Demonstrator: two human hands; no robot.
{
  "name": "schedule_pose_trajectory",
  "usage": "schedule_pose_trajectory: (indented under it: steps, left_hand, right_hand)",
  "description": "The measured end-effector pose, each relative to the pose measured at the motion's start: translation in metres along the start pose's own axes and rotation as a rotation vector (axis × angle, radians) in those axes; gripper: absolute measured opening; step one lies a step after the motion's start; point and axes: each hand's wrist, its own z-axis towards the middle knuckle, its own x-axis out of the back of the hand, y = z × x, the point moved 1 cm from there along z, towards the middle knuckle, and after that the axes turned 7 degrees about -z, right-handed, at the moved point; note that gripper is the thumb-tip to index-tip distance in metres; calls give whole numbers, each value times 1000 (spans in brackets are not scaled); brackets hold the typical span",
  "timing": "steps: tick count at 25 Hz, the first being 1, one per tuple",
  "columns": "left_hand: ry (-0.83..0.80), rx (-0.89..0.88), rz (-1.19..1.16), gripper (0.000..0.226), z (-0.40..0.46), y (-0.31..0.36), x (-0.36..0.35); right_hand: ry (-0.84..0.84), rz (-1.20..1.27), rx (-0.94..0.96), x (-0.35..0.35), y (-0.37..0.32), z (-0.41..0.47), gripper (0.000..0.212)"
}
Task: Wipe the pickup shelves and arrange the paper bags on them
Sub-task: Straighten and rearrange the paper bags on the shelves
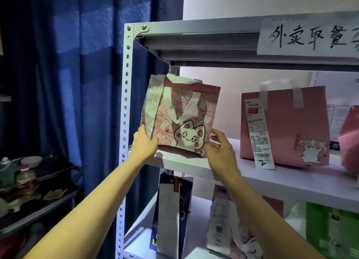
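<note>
A pink paper bag with a white cat print (186, 118) stands at the left end of the white middle shelf (252, 173), a receipt stapled at its left side. My left hand (144, 142) grips the bag's lower left corner. At the lower right corner my right hand (219, 148) touches the bag's edge with fingers spread. A second pink bag (287, 126) with a long receipt marked 2 stands further right on the same shelf.
A handwritten paper sign (308, 37) hangs on the top shelf's front. On the lower shelf stand a dark blue bag (172, 216), a pink bag (233, 227) and a green bag (332, 231). A dark blue curtain (77, 74) and a cart with dishes (35, 185) are left.
</note>
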Motion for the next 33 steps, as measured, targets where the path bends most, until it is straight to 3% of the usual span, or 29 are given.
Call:
schedule_pose_trajectory:
  steps: [5,10,16,19,25,33]
  left_hand:
    - [-66,76,-140,53,19,3,7]
    - [-128,4,-114,37,24,10,-4]
    - [-204,2,-111,31,23,18,-27]
    - [-213,-13,-46,43,23,19,-28]
    - [-143,-57,-62,48,-8,18,-26]
    - [-185,-407,-177,33,-102,34,-31]
  right_hand:
    - [-30,-17,-40,5,2,-1,48]
    - [-4,-13,-96,16,-1,9,50]
    - [12,57,-207,26,1,19,48]
    - [8,52,-204,29,2,17,51]
    - [71,-134,-53,37,3,2,50]
    - [167,-206,183,62,-1,-51,32]
